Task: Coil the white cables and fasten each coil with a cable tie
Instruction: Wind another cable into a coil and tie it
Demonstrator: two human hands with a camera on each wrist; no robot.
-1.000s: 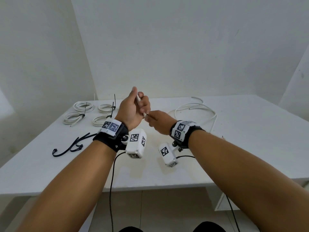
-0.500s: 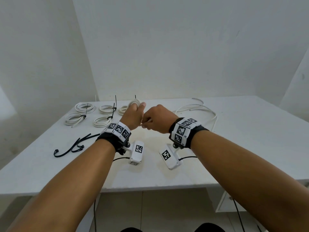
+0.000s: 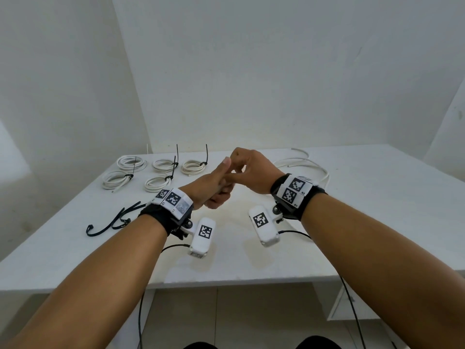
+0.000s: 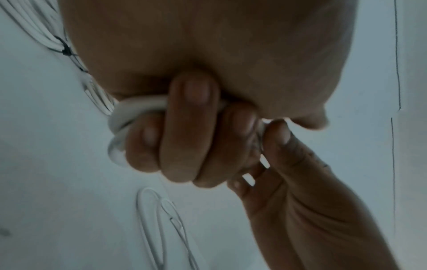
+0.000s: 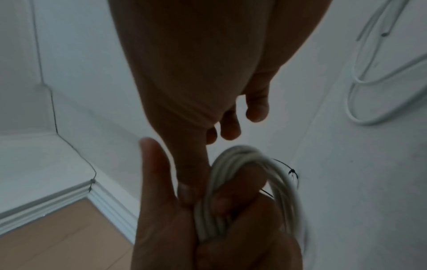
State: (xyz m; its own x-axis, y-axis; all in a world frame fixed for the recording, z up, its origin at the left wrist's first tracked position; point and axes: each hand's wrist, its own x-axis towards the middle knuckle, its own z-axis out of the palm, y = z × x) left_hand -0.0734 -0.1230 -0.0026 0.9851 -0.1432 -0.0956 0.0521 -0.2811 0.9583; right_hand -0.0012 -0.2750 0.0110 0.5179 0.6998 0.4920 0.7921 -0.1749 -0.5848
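Observation:
My left hand (image 3: 214,190) hovers above the table's middle with its thumb up. Its fingers (image 4: 184,138) curl round a small coil of white cable (image 4: 124,117). The head view hides this coil inside the fist. My right hand (image 3: 249,170) is just above and to the right of the left. One straight digit (image 5: 189,182) presses against the coil (image 5: 240,164), and the other fingers (image 5: 231,127) hang loose, off the cable. Several tied white coils (image 3: 164,165) lie at the far left.
A bunch of black cable ties (image 3: 110,222) lies at the left, near my left wrist. A loose white cable (image 3: 302,162) sprawls at the far right. The white table (image 3: 377,210) meets walls at the back and left; its front edge is under my forearms.
My left hand came down from its raised pose and turned thumb-up with the coil in its fist. The right hand rose above it and went from pinching the cable to pressing with one digit.

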